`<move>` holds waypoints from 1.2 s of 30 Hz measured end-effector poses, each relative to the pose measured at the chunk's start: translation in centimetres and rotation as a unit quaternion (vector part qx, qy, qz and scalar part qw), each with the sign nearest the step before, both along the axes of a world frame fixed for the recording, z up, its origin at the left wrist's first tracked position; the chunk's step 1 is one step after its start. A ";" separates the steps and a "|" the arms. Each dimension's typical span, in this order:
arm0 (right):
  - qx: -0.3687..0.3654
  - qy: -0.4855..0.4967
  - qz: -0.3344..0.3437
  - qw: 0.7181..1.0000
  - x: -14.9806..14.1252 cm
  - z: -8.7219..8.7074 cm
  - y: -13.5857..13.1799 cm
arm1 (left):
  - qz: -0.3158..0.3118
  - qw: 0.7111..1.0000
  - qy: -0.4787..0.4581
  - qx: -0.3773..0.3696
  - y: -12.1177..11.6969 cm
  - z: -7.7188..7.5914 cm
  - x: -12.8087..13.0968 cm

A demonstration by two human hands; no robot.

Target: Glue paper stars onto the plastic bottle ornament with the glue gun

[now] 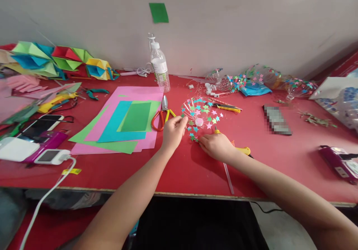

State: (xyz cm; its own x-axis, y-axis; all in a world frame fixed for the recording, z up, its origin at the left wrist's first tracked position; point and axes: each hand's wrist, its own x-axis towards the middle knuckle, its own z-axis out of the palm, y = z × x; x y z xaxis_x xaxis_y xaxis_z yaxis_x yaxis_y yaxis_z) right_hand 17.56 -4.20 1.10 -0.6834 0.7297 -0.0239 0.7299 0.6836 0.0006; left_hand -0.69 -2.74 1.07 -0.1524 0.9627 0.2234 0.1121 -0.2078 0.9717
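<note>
A cut clear plastic bottle lies splayed in thin strips on the red table, dotted with pink, green and blue paper stars. Thumb and forefinger of my left hand are pinched at its left edge, on a strip. My right hand is low at the bottle's near side, fingers curled together beside the lowest stars; what they pinch is too small to make out. Partly hidden under my right hand is a yellow glue gun, its clear glue stick pointing toward the table's front edge.
Red-and-yellow-handled pliers rest by stacked coloured paper. Behind stands a water bottle. A yellow cutter lies beyond the stars. Phones and a purple power strip are at left; more starred bottles line the wall.
</note>
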 end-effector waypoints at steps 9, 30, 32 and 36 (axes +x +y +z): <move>-0.039 0.137 -0.020 0.990 0.8 -0.2 -0.2 | 0.100 0.986 -0.101 0.087 0.2 1.4 -1.2; 0.140 0.412 0.085 0.896 2.6 2.4 -2.4 | -0.305 0.948 0.079 -0.031 -3.9 2.4 1.4; 0.220 0.346 0.119 0.904 2.8 2.2 -2.3 | -0.325 0.943 0.041 -0.062 -4.0 2.3 1.4; 0.218 0.341 0.132 0.905 2.7 2.2 -2.4 | -0.316 0.945 0.010 -0.082 -3.9 2.0 1.3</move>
State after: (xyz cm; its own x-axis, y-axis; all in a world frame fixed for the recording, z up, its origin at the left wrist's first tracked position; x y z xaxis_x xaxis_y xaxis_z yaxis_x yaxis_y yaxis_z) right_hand 20.22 -6.63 3.33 -0.5830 0.3774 0.7195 0.4739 0.8773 -0.0761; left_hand 0.66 -6.68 3.09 0.4675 0.8820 0.0601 0.0345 -0.0861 0.9957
